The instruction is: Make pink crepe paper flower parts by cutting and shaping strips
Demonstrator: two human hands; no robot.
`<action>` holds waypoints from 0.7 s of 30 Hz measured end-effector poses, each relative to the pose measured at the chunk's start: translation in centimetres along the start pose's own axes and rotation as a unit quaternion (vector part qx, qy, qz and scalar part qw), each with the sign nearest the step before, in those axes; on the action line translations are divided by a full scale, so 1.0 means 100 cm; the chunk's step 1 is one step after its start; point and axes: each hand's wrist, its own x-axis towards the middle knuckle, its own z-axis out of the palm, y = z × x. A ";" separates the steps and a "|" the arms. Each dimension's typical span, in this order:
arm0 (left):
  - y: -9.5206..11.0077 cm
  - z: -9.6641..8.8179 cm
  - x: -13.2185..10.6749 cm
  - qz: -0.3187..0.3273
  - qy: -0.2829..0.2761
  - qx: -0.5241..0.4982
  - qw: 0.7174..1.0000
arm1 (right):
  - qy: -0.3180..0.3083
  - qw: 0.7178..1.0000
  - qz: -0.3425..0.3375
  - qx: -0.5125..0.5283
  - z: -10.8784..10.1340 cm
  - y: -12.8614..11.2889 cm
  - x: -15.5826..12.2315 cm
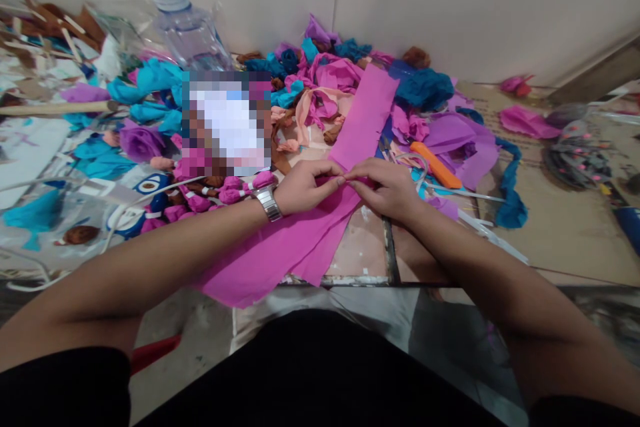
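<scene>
A long strip of pink crepe paper (pixel 300 240) lies across the table in front of me, running from the far pile to the near edge. My left hand (pixel 305 185), with a silver watch on the wrist, pinches the strip near its middle. My right hand (pixel 387 188) pinches the same strip, fingertips meeting those of the left. Both hands are closed on the paper.
A heap of purple, blue and pink crepe paper (pixel 345 73) fills the back of the table. A plastic water bottle (pixel 187 30) stands at the back left. An orange-handled tool (pixel 436 165) lies right of my hands. White cables (pixel 125 213) and small paper rolls (pixel 235 190) lie left.
</scene>
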 end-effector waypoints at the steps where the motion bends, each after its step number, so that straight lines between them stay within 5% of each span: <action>1: 0.000 0.000 0.000 -0.001 0.000 0.000 1.000 | -0.001 1.000 0.001 -0.002 0.000 0.000 0.000; 21: 0.000 -0.001 -0.001 -0.010 -0.001 0.002 1.000 | 0.006 1.000 0.020 -0.017 0.002 -0.001 -0.002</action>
